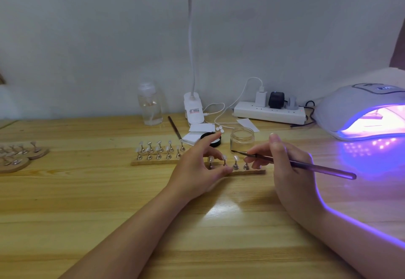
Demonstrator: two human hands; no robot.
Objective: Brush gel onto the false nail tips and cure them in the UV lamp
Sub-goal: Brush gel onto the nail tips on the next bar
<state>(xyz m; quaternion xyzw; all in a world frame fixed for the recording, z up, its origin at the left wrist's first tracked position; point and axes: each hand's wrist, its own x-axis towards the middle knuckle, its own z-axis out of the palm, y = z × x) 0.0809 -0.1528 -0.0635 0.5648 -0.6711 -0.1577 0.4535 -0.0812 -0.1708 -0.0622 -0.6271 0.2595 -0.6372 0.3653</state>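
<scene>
Right hand (282, 164) is gripping the brush (295, 164), bristles pointing to 9 o'clock over the false nail tips (235, 158). Left hand (197, 164) is apparently pinching one stand on the wooden strip (254, 171). UV lamp (359, 112) is glowing at 2 o'clock; gel jar (242, 139) sitting at 12.

nail tips (224, 157): upright on pegs, wooden strip | brush (295, 163): tilted above | UV lamp (359, 112): lit, right

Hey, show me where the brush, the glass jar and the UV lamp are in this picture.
brush (306, 165): head view, middle of the handle.
glass jar (242, 139): head view, front wall.
UV lamp (341, 105): head view, white dome shell.
</scene>
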